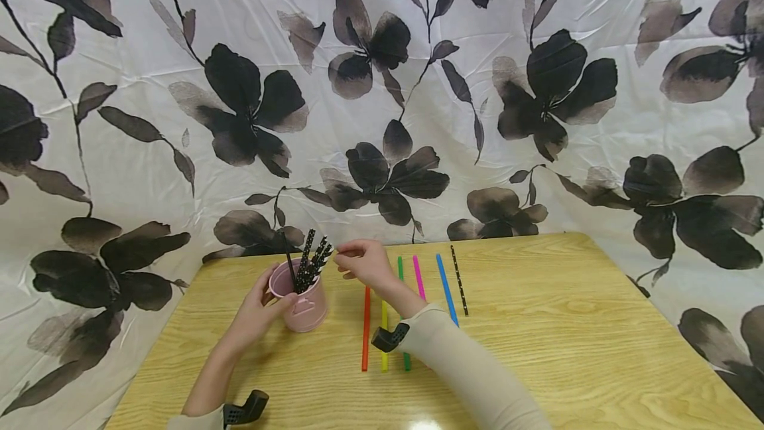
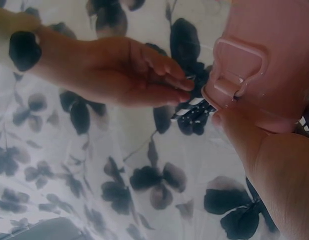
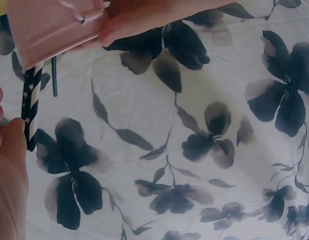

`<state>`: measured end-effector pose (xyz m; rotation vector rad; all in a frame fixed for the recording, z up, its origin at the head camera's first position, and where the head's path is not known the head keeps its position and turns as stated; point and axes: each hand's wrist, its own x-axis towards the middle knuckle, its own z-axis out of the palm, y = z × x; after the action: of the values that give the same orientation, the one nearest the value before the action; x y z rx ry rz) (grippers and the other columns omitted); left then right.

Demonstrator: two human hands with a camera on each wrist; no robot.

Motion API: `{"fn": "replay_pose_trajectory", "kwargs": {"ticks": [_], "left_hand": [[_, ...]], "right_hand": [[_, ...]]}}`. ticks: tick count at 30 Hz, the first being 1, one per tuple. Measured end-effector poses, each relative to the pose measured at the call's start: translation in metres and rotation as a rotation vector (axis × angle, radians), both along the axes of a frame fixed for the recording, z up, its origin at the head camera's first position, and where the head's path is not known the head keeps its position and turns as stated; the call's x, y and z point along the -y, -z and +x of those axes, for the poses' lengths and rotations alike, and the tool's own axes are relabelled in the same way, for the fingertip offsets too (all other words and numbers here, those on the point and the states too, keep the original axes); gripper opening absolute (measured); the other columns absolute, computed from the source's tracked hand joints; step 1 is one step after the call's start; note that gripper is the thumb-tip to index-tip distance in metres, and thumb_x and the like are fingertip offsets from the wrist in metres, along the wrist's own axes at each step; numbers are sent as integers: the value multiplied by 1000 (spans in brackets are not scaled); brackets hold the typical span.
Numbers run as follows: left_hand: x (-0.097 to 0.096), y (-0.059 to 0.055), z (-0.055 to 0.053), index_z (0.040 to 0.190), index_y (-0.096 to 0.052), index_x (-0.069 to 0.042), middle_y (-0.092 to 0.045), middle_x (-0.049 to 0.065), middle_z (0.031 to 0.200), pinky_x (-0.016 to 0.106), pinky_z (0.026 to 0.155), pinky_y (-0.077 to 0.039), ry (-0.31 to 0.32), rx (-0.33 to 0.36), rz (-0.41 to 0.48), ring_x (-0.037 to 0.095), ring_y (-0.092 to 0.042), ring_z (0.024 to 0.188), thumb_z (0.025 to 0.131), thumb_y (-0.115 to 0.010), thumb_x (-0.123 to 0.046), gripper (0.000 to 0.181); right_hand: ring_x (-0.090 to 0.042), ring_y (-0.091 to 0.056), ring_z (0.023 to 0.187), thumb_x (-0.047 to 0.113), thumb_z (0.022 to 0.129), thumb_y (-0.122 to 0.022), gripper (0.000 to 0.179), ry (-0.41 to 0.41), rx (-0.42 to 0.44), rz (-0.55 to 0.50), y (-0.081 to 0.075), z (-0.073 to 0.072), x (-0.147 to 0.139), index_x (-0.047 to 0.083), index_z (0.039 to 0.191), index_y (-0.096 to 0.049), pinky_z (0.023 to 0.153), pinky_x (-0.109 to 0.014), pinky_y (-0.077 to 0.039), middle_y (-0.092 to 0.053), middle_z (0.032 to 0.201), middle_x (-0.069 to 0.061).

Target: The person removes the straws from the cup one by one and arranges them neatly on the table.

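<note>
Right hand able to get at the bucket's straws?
Probably yes: the straws rise out of the pink bucket, close to the right hand; the left hand grips the opposite side.

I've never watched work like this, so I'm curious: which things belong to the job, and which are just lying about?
Likely part of the job:
Pink bucket, held
Patterned straws in it
Red, yellow, green, magenta and blue straws
Speckled black straw

Just surroundings:
Wooden table
Floral cloth behind
</note>
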<state>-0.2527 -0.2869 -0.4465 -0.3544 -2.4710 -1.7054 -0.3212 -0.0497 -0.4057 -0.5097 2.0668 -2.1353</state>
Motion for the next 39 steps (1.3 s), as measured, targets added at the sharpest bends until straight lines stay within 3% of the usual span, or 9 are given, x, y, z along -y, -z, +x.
{"fn": "replay_pose_trajectory", "kwargs": {"ticks": [12, 20, 30, 39], "left_hand": [[1, 0, -1, 141, -17, -16, -24, 13, 140, 49, 99, -24, -12, -9, -16, 34, -26, 124, 83, -62, -26, 74], [0, -2, 1, 141, -17, -16, -24, 13, 140, 49, 99, -23, -10, -14, -16, 34, -25, 125, 83, -62, -25, 74], [0, -3, 3, 141, -16, -16, -22, 12, 141, 51, 98, -23, -1, 5, -7, 35, -24, 125, 84, -61, -26, 74], [0, -3, 2, 141, -17, -15, -23, 11, 141, 50, 97, -24, 13, -1, 11, 34, -24, 125, 83, -62, -25, 74]], "right_hand": [[-38, -61, 76, 0, 76, -66, 22, -18, -2, -73, -11, 16, 19, -9, 96, -61, 59, -39, -52, -64, 81, -14], [-22, -64, 67, 6, 73, -71, 14, 46, -17, -60, 11, 9, 29, 1, 84, -65, 56, -32, -52, -65, 76, -7], [-15, -62, 65, 7, 72, -72, 11, 107, -91, -52, 18, 12, 33, 4, 81, -66, 57, -29, -52, -64, 73, -3], [-33, -61, 73, -3, 74, -67, 22, 140, -133, -230, -17, 32, 17, -13, 91, -57, 65, -44, -51, -62, 81, -18]]}}
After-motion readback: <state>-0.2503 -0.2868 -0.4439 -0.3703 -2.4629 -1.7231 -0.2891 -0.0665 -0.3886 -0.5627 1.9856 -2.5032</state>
